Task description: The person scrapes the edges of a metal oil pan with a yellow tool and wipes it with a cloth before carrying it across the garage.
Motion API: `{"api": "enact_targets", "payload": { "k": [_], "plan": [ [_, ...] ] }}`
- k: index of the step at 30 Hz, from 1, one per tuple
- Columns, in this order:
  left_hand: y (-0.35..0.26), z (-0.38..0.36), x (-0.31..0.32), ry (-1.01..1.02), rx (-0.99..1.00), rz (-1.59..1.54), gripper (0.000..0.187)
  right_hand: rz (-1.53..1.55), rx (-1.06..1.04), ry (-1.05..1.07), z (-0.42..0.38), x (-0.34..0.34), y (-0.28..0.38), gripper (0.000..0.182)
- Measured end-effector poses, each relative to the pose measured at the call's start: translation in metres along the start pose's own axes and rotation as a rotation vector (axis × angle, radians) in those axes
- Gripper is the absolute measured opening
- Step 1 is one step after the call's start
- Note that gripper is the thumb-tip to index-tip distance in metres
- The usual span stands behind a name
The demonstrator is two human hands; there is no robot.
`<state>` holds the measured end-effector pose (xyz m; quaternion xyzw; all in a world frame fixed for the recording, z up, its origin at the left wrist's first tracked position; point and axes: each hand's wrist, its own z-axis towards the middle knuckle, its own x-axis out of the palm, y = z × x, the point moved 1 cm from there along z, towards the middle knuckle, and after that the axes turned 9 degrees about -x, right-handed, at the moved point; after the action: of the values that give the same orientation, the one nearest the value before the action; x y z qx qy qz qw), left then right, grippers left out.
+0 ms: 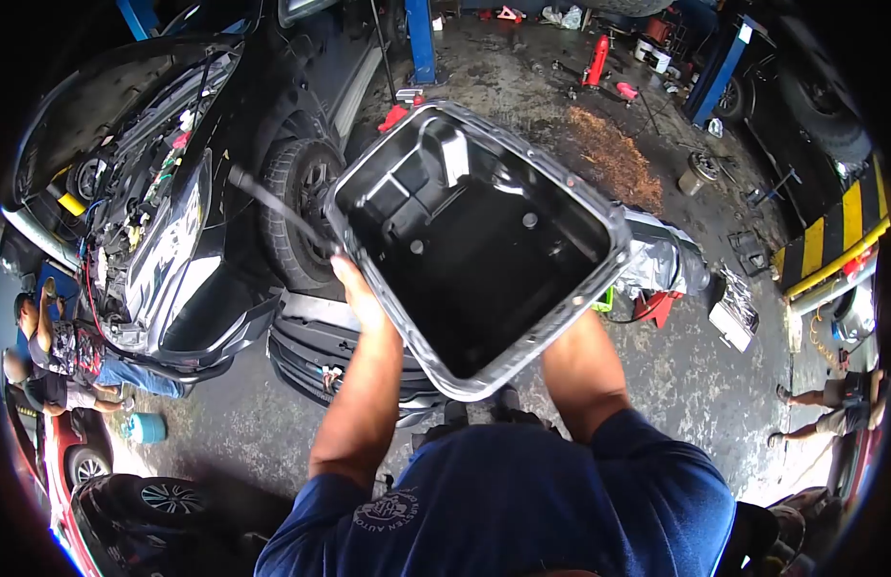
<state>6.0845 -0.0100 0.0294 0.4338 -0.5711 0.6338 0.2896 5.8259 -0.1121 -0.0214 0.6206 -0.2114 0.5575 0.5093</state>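
A large black pan [465, 279] with a grey metal rim is held up in front of my chest, its hollow inside facing me. My left hand [357, 288] grips its left edge, with the thumb showing at the rim. From beside that hand a thin dark tool with a long shaft [282, 209] sticks out to the upper left. My right hand [582, 322] is under the lower right edge, its fingers mostly hidden behind the pan. Two small round knobs and moulded ribs show inside the pan.
At the left stands a dark car [229, 298] with its hood raised, and its front wheel [306, 207] is near the pan. A grille [301, 337] lies below. Foil-like wrapping [662, 255], a red jack stand [660, 308] and a box [734, 322] are right. People [65, 337] are far left.
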Motion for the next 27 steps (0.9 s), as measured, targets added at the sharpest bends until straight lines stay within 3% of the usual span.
{"api": "enact_targets", "payload": {
  "k": [2, 4, 6, 8, 11, 14, 19, 27],
  "plan": [
    [-0.008, 0.035, -0.006, -0.018, 0.02, 0.071, 0.068, 0.049, 0.053, 0.219, 0.0, 0.013, 0.018, 0.046],
    [-0.012, 0.036, 0.016, 0.054, -0.258, -0.04, 0.067, 0.102, 0.115, 0.374, 0.006, 0.021, 0.021, 0.045],
    [-0.015, 0.061, 0.007, 0.104, -0.513, -0.085, 0.068, 0.066, 0.066, 0.178, -0.001, 0.029, 0.01, 0.044],
    [0.003, 0.079, -0.021, -0.133, -0.478, 0.063, 0.064, -0.22, -0.06, -0.354, -0.023, 0.066, -0.01, 0.044],
    [0.045, 0.136, -0.14, -0.209, -0.349, 0.188, 0.049, -0.185, 0.015, -0.377, -0.028, 0.014, -0.026, 0.054],
    [0.065, 0.121, -0.163, -0.29, -0.429, 0.179, 0.048, -0.186, 0.06, -0.453, -0.048, 0.002, -0.036, 0.064],
    [0.08, 0.092, -0.168, -0.323, -0.588, 0.122, 0.048, -0.196, 0.099, -0.533, -0.07, -0.013, -0.043, 0.064],
    [0.079, 0.081, -0.164, -0.318, -0.642, 0.104, 0.046, -0.196, 0.087, -0.543, -0.079, -0.014, -0.046, 0.065]
  ]
}}
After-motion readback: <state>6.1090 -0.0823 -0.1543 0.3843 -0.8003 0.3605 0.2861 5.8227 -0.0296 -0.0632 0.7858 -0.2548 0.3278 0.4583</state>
